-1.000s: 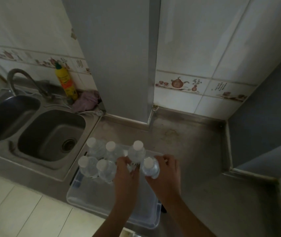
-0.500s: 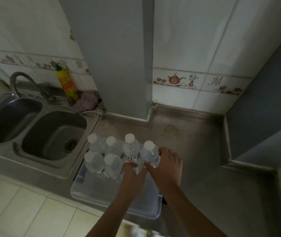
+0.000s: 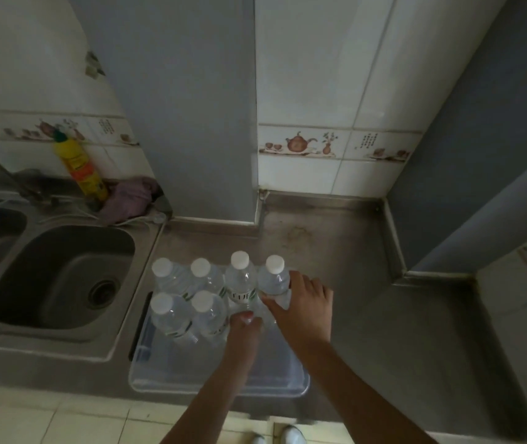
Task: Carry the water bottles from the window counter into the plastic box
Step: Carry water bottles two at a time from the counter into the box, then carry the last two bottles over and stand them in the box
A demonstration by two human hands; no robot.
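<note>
Inside the clear plastic box (image 3: 191, 376) on the steel worktop (image 3: 336, 251), six clear white-capped water bottles (image 3: 172, 315) stand upright.
Right hand (image 3: 304, 307) curls round the rightmost bottle (image 3: 274, 280); left hand (image 3: 244, 331) grips the base of its neighbouring labelled bottle (image 3: 240, 283).

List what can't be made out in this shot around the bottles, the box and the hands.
Head view only:
- Left hand: fingertips hidden behind the labelled bottle; grip uncertain.
- Right hand: palm side hidden against the rightmost bottle.
- Bottle bases: covered by other bottles and the hands.
- Label text: too small and blurred.
- Plastic box: far rim hidden by bottles.
</note>
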